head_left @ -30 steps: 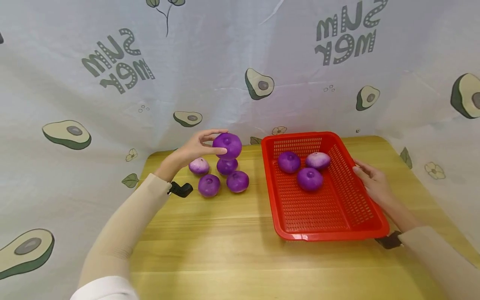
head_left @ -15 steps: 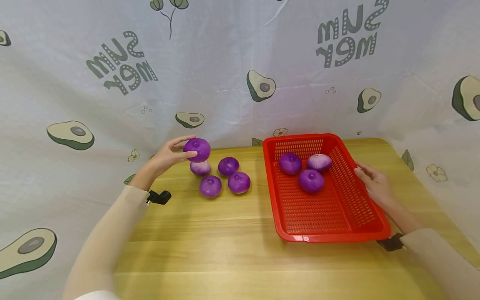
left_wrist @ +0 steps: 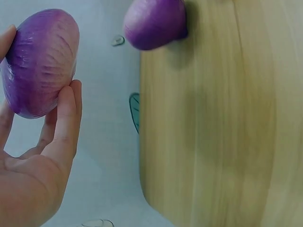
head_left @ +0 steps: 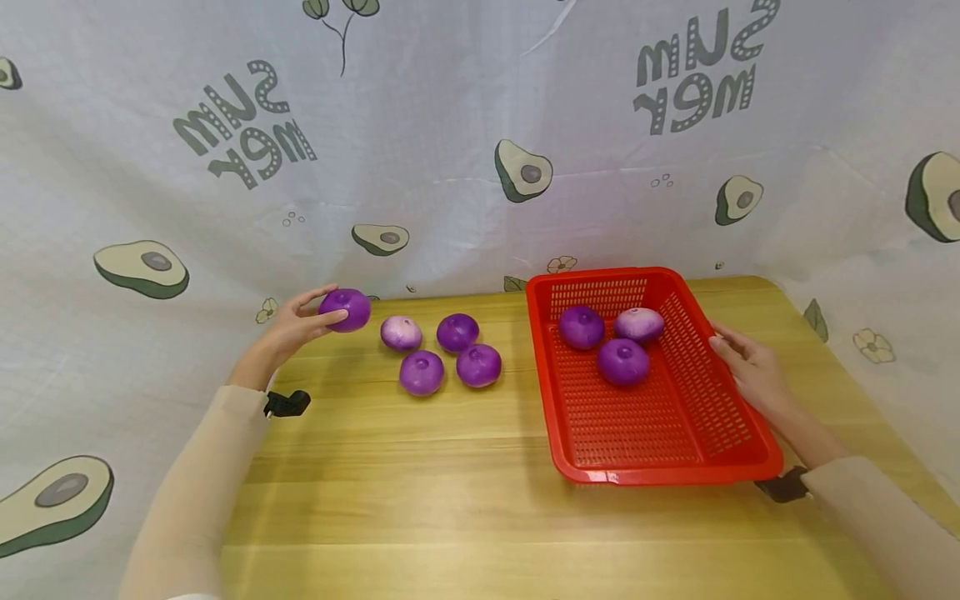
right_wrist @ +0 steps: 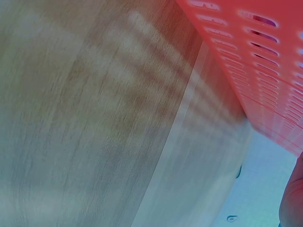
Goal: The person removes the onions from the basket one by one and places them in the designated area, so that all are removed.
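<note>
My left hand (head_left: 296, 325) holds a purple onion (head_left: 347, 310) between thumb and fingers, raised over the table's far left part. The left wrist view shows that onion (left_wrist: 42, 61) close up, its side streaked paler, with fingertips pressed against it. Just right of the hand, several onions sit on the wood, one of them a whitish-purple onion (head_left: 401, 332). My right hand (head_left: 753, 371) grips the right rim of a red plastic basket (head_left: 630, 477); some of its fingers are hidden behind the wall. Inside the basket lie two purple onions (head_left: 623, 362) and a paler onion (head_left: 639, 325).
The wooden table (head_left: 420, 500) ends at the back against a whitish cloth (head_left: 435, 125) printed with avocados and lettering. In the right wrist view the basket's slotted wall (right_wrist: 270, 56) leans over the tabletop (right_wrist: 94, 113).
My left hand has carried its onion leftward, away from above the group of onions, and slightly lower. The right hand and the basket have stayed in place.
</note>
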### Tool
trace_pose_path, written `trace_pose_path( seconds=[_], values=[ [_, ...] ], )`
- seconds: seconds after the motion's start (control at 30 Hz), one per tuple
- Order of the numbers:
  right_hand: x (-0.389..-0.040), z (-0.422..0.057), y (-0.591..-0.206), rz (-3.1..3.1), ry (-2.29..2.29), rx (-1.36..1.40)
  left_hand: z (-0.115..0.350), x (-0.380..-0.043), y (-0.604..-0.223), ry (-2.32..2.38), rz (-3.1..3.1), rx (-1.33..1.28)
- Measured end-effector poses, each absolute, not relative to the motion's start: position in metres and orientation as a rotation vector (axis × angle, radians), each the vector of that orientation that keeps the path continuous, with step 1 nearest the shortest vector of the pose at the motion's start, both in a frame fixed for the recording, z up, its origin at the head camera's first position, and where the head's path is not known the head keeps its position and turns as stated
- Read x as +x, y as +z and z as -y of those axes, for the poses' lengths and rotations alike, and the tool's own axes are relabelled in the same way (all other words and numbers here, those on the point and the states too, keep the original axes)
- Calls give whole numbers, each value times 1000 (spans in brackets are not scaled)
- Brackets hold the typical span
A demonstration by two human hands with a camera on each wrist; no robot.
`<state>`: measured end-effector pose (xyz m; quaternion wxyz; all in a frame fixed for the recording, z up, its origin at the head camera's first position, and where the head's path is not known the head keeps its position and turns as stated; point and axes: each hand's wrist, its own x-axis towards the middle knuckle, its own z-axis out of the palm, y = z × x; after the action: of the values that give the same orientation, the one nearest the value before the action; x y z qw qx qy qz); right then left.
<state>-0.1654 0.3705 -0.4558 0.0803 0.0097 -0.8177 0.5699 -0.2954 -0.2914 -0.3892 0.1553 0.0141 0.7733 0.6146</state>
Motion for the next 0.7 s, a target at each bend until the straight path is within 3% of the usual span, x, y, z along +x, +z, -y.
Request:
trace_pose_path(
  seconds=[0.7],
  values=[
    [-164,-371,-455,2517,1602,8,316,-297,-433,1754,-2253,-124]
  ],
)
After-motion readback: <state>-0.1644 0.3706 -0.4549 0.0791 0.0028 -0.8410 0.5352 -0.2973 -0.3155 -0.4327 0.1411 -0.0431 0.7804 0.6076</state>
